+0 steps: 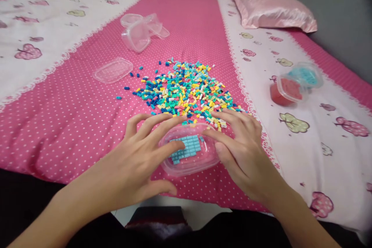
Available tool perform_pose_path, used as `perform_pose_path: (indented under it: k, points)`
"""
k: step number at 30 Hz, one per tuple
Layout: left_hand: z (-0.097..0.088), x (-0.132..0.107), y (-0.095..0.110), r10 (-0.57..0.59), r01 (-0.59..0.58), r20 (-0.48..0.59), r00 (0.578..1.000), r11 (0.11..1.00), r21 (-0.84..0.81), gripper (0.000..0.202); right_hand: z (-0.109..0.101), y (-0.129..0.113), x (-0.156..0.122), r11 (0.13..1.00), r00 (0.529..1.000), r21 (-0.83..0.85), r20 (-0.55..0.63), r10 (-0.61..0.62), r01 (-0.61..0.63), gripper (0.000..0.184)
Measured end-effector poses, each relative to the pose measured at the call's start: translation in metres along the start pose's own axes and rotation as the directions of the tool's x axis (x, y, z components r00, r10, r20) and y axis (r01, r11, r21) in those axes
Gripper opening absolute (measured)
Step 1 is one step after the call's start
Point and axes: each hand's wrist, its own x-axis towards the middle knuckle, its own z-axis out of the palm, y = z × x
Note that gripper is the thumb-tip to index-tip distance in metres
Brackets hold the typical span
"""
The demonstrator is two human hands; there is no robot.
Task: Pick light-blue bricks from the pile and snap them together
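Note:
A clear plastic container [186, 171] sits near the bed's front edge, with light-blue bricks [190, 146] laid side by side in a flat block inside it. My left hand [148, 153] reaches over its left side, fingers spread, one fingertip on the light-blue bricks. At the container's right side is my right hand [242, 149], its fingers apart and one fingertip over the rim close to a single small brick [201, 138]. I see nothing gripped in either hand. Just beyond lies a loose heap of small multicoloured bricks [186, 89], partly hidden by my fingers.
Clear empty containers [138, 35] and a clear lid [114, 70] lie on the bedspread at the back left. To the right stand a container of red pieces [286, 91] and one of blue pieces [308, 75]. A pink pillow [273, 7] rests at the back right.

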Motion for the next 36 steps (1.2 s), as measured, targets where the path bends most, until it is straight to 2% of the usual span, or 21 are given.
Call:
perform_pose_path:
  k: [5, 11, 15, 23, 36]
  points:
    - [0.000, -0.019, -0.006, 0.001, 0.000, 0.016, 1.000, 0.997, -0.076, 0.050, -0.007, 0.007, 0.001, 0.998, 0.998, 0.059, -0.061, -0.009, 0.013, 0.033]
    - [0.013, -0.018, 0.002, -0.053, 0.043, -0.076, 0.996, 0.990, -0.132, 0.026, -0.002, -0.005, -0.002, 0.983, 0.988, 0.126, 0.053, -0.144, 0.137, 0.029]
    - [0.017, -0.014, 0.004, -0.080, 0.068, -0.083, 0.993, 0.988, -0.135, 0.023, 0.004, -0.012, -0.005, 0.985, 0.987, 0.111, 0.073, -0.144, 0.136, 0.028]
    - [0.019, -0.013, 0.006, -0.105, 0.090, -0.091, 0.990, 0.984, -0.154, 0.015, 0.005, -0.010, -0.007, 0.989, 0.988, 0.097, 0.091, -0.121, 0.112, 0.029]
    - [0.015, -0.006, 0.007, -0.054, 0.046, -0.077, 0.996, 0.995, -0.093, 0.018, 0.009, -0.012, -0.004, 0.987, 0.983, 0.073, 0.110, -0.150, 0.142, 0.028]
